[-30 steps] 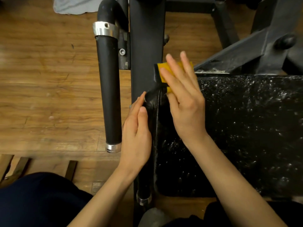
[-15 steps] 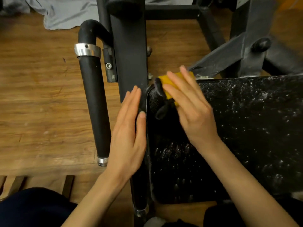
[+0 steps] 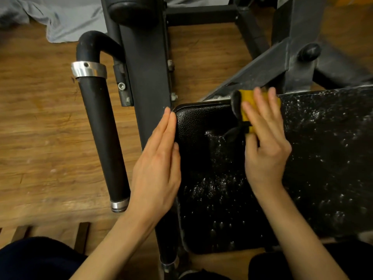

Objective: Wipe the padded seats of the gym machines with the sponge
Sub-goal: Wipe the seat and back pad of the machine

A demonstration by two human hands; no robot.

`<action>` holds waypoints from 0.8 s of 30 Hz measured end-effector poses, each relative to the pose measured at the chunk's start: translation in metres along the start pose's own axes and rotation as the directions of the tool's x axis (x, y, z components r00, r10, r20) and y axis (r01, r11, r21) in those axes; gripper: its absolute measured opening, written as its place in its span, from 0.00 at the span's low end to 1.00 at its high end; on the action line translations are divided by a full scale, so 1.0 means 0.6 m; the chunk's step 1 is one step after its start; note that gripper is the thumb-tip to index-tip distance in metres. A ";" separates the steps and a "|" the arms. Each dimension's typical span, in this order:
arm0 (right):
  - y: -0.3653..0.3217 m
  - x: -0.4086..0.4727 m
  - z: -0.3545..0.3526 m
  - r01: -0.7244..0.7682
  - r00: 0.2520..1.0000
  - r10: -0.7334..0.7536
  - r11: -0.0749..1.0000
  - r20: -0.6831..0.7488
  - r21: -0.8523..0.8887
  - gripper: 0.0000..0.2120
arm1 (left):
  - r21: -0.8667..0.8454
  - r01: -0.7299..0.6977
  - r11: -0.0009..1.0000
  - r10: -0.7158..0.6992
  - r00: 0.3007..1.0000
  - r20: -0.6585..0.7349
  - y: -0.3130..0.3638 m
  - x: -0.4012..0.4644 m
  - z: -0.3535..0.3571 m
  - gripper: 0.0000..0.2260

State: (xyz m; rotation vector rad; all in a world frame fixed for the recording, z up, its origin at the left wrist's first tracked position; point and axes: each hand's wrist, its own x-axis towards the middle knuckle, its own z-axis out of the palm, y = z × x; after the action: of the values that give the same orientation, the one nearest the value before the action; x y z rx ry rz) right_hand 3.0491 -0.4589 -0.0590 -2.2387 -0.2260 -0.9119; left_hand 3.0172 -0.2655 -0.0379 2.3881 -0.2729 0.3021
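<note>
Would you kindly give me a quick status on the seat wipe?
Right hand presses sponge flat on seat. Left hand flat on seat's left edge. Nothing blocking.

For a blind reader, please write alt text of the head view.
A right hand presses a yellow sponge on a black padded seat flecked with white foam. The left hand rests flat at the seat's left edge.

The padded seat [image 3: 212, 126] is black pebbled leatherette with a slight gloss, flecked with white droplets toward 3 o'clock, and the sponge [image 3: 247, 102] on it is matt yellow foam with a dark scouring face. At 9 o'clock the handle [image 3: 103, 138] wears matt black foam between polished metal collars [image 3: 88, 69]. Matt black painted steel frame [image 3: 147, 67] stands on grained wood floor [image 3: 40, 128]; grey cloth [image 3: 66, 19] lies at 11 o'clock.
</note>
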 end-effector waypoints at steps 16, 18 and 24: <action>-0.078 -0.078 0.059 -0.048 0.999 0.048 0.994 0.009 0.094 0.17 | -0.009 -0.010 1.000 0.010 1.000 0.015 0.000 -0.001 -0.001 0.25; -0.085 -0.084 0.065 0.105 0.986 -0.116 0.990 0.123 0.089 0.15 | -0.006 -0.017 1.000 0.017 1.000 0.020 -0.001 -0.001 -0.001 0.25; 0.031 -0.072 -0.045 -0.034 0.997 0.039 0.997 0.068 -0.066 0.19 | 0.081 -0.085 0.993 0.077 0.992 0.104 0.004 0.007 -0.010 0.28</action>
State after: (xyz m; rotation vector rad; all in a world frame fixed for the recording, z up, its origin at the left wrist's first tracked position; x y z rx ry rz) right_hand 3.0098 -0.4862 -0.0844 -2.3289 -0.1892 -0.8339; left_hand 3.0197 -0.2637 -0.0305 2.4843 -0.4121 0.2354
